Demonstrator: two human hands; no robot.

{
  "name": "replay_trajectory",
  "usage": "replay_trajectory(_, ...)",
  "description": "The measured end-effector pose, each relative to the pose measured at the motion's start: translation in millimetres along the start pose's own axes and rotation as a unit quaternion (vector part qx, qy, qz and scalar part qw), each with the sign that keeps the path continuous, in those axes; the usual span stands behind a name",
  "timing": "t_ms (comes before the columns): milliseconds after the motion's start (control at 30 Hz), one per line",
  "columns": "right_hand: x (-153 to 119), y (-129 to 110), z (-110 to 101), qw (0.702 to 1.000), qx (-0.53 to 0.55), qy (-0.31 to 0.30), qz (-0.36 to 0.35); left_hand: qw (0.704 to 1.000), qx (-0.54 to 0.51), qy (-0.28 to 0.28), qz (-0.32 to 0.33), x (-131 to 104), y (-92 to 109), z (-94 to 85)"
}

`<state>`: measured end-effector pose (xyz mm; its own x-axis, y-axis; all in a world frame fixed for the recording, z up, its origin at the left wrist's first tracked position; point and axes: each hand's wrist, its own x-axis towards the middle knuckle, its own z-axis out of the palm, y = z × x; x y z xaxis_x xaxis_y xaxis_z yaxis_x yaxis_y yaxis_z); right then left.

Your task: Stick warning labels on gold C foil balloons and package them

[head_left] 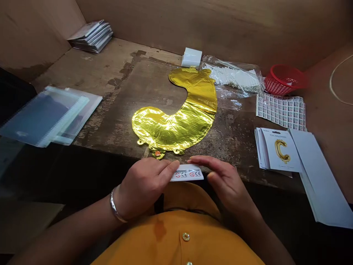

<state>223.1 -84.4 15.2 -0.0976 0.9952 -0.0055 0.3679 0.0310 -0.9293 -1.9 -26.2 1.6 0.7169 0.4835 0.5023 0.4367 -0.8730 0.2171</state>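
My left hand (147,184) is closed on a small white folded card (190,173) at the table's front edge, its thumb pressing on the card's left end. Red warning symbols and CE marks are printed on the card's face. My right hand (226,180) is at the card's right end, with thumb and forefinger apart; the forefinger stretches along the far edge. Just beyond the hands, a flat gold foil balloon (179,127), curved like a letter C, lies on the wooden table (116,121). Its small tabs and an orange-red dot face me.
Clear plastic sleeves (44,116) lie at the left edge, and a stack of packets (91,36) sits back left. On the right are a bag of white sticks (234,77), a red basket (284,79), a sticker sheet (281,110), printed balloon cards (281,149) and long white card strips (325,184).
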Motion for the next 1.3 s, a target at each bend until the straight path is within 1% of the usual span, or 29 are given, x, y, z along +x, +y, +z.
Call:
replay_trajectory(33,-0.2,-0.9,0.9,1.0,-0.028,-0.003,-0.009,1.0,-0.003,-0.006,-0.003,0.5,0.2,0.5)
replay_trajectory(100,0.2,-1.7,4.2,0.998,-0.064,0.01,-0.016,0.999,-0.024,-0.025,-0.016,1.3,0.4,1.0)
replay_trajectory(167,1.5,-1.3,7.3,0.998,-0.063,0.022,-0.018,0.996,-0.059,-0.049,-0.033,1.8,0.6,0.2)
replay_trajectory(233,2.8,-0.6,8.7,0.998,-0.051,0.016,-0.024,0.991,-0.098,-0.073,-0.052,2.3,0.4,-2.0)
replay_trajectory(333,4.0,0.3,8.4,0.997,-0.054,0.017,-0.055,0.977,-0.164,-0.105,-0.081,3.5,-0.1,-7.2)
replay_trajectory(400,4.0,1.2,8.4,0.994,-0.06,0.03,-0.081,0.967,-0.202,-0.117,-0.103,5.1,-0.2,-10.4)
replay_trajectory(500,3.7,3.6,9.8,0.991,-0.063,0.04,-0.109,0.954,-0.246,-0.126,-0.116,9.2,0.6,-13.1)
replay_trajectory(633,3.9,6.3,11.2,0.989,-0.069,0.046,-0.125,0.94,-0.275,-0.135,-0.151,16.2,1.4,-13.8)
replay_trajectory(700,4.2,6.5,10.7,0.988,-0.074,0.046,-0.13,0.932,-0.281,-0.154,-0.17,18.8,0.9,-14.6)
replay_trajectory(800,4.4,6.1,9.1,0.986,-0.081,0.042,-0.138,0.923,-0.292,-0.186,-0.167,20.3,-0.3,-15.9)
replay_trajectory(867,4.3,6.4,8.4,0.986,-0.083,0.038,-0.14,0.928,-0.288,-0.18,-0.153,19.5,-0.4,-15.1)
replay_trajectory(900,4.2,6.9,8.2,0.986,-0.083,0.036,-0.141,0.936,-0.275,-0.163,-0.144,18.6,-0.1,-13.8)
replay_trajectory(1000,3.4,8.4,8.5,0.986,-0.084,0.029,-0.142,0.971,-0.197,-0.078,-0.111,15.0,1.0,-6.5)
replay_trajectory(1067,2.8,8.9,8.5,0.986,-0.083,0.029,-0.145,0.983,-0.16,-0.044,-0.081,13.1,1.4,-1.6)
replay_trajectory(1133,2.2,8.9,7.8,0.985,-0.069,0.027,-0.153,0.984,-0.16,-0.04,-0.064,12.6,1.5,0.0)
replay_trajectory(1200,1.8,8.9,6.5,0.987,-0.044,0.018,-0.156,0.977,-0.194,-0.053,-0.071,13.8,1.0,-3.2)
replay_trajectory(1267,1.7,9.5,5.2,0.989,-0.024,0.014,-0.147,0.96,-0.253,-0.08,-0.095,16.7,0.0,-10.0)
replay_trajectory(1300,1.7,10.0,4.9,0.99,-0.018,0.015,-0.14,0.946,-0.285,-0.104,-0.114,18.7,-0.6,-13.7)
